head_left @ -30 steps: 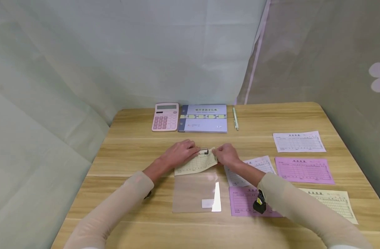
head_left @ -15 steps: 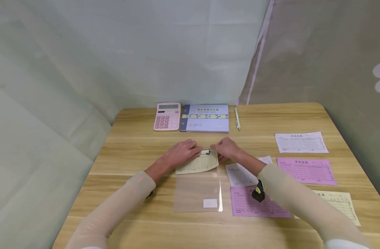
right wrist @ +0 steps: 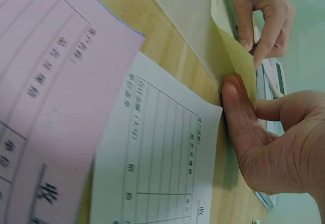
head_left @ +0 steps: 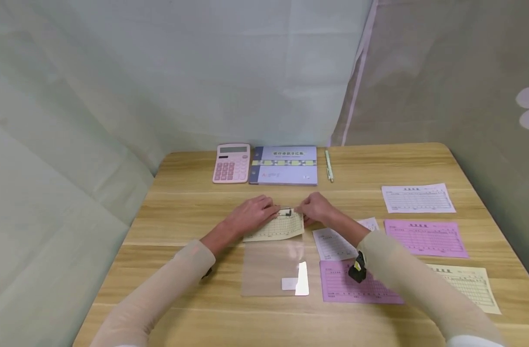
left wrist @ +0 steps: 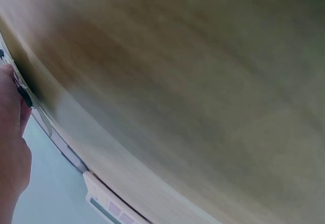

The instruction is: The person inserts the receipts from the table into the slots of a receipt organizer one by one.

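A clear clipboard (head_left: pixel 264 270) with a white label lies on the table, its metal clip (head_left: pixel 286 211) at the far end. On its upper part is a pale yellow printed slip (head_left: pixel 276 228), bent up along its right side in the right wrist view. My left hand (head_left: pixel 252 214) pinches the clip and covers the slip's upper left. Between thumb and fingers, my right hand (head_left: pixel 317 208) holds the slip's upper right corner, fingers behind the paper (right wrist: pixel 234 51). Whether the slip's edge lies under the clip cannot be told.
White (head_left: pixel 334 245) and pink (head_left: pixel 355 286) slips lie under and beside my right forearm. Further right are another white slip (head_left: pixel 418 198), a pink slip (head_left: pixel 426 238) and a yellow slip (head_left: pixel 468 284). A pink calculator (head_left: pixel 231 164), a ledger book (head_left: pixel 286 166) and a pen (head_left: pixel 329 166) line the back.
My right hand has moved slightly up and toward the clip, and the slip's right side lies flatter than a second ago. My left hand stays at the clip.
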The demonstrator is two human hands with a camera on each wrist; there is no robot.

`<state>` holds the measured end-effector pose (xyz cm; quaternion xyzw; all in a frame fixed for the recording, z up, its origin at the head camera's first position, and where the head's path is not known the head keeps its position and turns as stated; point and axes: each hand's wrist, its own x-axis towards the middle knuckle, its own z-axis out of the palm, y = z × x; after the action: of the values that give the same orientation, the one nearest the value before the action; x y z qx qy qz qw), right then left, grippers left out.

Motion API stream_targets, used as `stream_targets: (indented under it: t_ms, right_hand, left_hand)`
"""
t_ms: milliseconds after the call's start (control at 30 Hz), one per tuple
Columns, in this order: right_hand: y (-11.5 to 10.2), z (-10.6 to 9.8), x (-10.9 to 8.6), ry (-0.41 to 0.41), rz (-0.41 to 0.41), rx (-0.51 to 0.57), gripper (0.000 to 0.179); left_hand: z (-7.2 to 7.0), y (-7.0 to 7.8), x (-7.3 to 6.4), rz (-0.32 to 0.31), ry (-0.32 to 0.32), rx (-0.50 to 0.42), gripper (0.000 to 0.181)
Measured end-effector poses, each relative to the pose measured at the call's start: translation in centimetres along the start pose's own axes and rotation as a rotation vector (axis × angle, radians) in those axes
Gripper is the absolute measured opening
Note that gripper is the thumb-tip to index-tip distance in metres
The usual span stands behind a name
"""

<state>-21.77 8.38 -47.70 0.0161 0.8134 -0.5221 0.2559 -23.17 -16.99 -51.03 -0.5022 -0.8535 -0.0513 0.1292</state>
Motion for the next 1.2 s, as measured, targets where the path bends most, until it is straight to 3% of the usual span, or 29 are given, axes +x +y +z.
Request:
stream_targets:
  t_ms: [200, 500, 867, 1000, 1200]
  right_hand:
    - [0.1, 0.5, -0.4, 0.038, 0.008, 0.045, 0.02]
    - [0.3, 0.9, -0.5, 0.072, 0.009, 0.019, 0.02]
    - [0.1, 0.2, 0.0, -0.009, -0.012, -0.018, 0.025]
    - [-0.1, -0.2, 0.0, -0.034, -0.027, -0.056, 0.025]
    - [0.2, 0.2, -0.3, 0.018, -0.033, -0.033, 0.022]
  left_hand:
    - [0.0, 0.0, -0.2, -0.014, -0.006, -0.005, 0.029]
    - [0.1, 0.0, -0.2, -0.025, 0.002, -0.02, 0.028]
    - [-0.1, 0.0, -0.1, -0.092, -0.037, -0.082, 0.03]
    - [-0.3, 0.2, 0.1, -0.047, -0.058, 0.004, 0.032]
    - [-0.8, 0.6, 0.5, 0.018, -0.138, 0.157, 0.035]
